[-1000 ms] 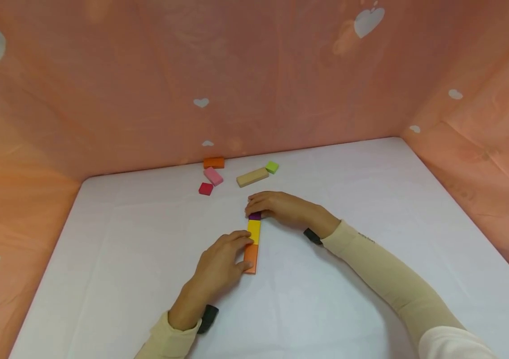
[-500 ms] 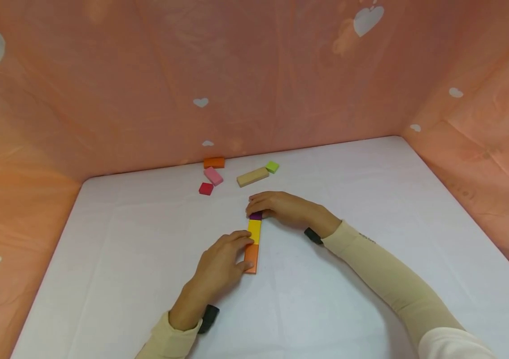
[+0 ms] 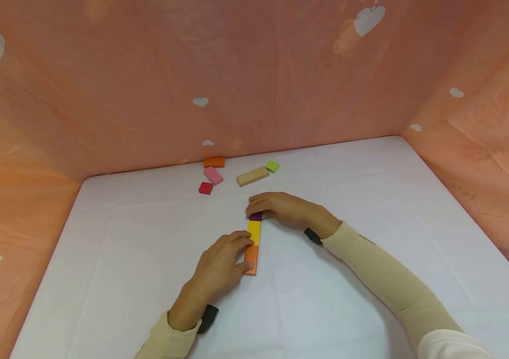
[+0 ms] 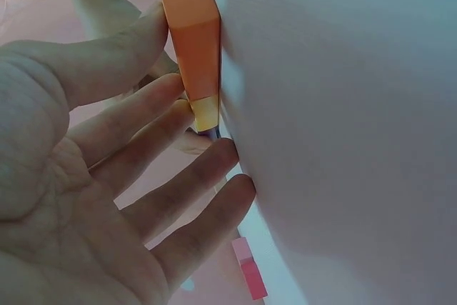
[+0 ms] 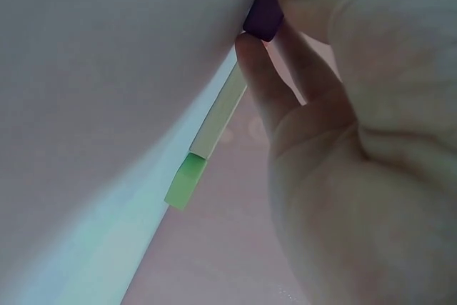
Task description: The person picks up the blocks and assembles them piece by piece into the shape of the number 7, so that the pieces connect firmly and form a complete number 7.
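Observation:
An orange block (image 3: 251, 262), a yellow block (image 3: 254, 232) and a purple block (image 3: 255, 216) lie end to end in a row on the white table. My left hand (image 3: 219, 262) reaches in from the left with fairly straight fingers. Its thumb touches the orange block, and two fingertips rest at the yellow block and its joint with the orange one. At the far end of the row, my right hand (image 3: 287, 207) pinches the purple block between thumb and fingers, covering part of it. The left wrist view shows the orange block (image 4: 196, 41) large beside the thumb.
Toward the table's back edge lie a red cube (image 3: 206, 188), a pink block (image 3: 213, 175) and a second orange block (image 3: 214, 162). Right of them, a long wooden block (image 3: 253, 177) meets a green block (image 3: 272, 166). Orange cloth (image 3: 254, 75) with white hearts hangs behind.
Both hands stay in place on the row of blocks. Nothing else on the table has visibly moved.

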Motion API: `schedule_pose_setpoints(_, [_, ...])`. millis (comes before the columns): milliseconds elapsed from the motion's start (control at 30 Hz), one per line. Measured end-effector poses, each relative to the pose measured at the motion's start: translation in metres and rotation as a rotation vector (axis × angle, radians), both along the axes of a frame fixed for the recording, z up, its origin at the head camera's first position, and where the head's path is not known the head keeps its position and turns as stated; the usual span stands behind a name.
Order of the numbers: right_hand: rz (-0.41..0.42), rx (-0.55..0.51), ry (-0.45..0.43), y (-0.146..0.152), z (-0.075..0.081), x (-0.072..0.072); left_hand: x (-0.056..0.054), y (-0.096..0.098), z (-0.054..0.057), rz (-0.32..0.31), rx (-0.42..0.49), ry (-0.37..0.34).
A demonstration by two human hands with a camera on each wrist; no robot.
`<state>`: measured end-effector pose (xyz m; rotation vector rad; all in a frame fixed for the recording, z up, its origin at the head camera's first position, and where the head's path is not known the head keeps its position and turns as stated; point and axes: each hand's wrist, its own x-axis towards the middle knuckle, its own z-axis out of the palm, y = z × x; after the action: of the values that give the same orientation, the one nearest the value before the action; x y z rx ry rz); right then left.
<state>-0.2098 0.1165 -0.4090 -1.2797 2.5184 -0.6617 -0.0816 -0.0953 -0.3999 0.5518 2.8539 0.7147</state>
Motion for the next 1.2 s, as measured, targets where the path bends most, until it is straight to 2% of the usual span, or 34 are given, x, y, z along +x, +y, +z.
schedule_pose_setpoints(533, [0.002, 0.020, 0.005, -0.0013, 0.0024, 0.0009, 0.0005, -0.0006, 0.0000, -0.014, -0.033, 0.007])
schedule_pose_setpoints(1200, [-0.004, 0.025, -0.010, -0.0013, 0.0022, 0.0030, 0.0031, 0.0006, 0.0039, -0.013, -0.013, 0.009])
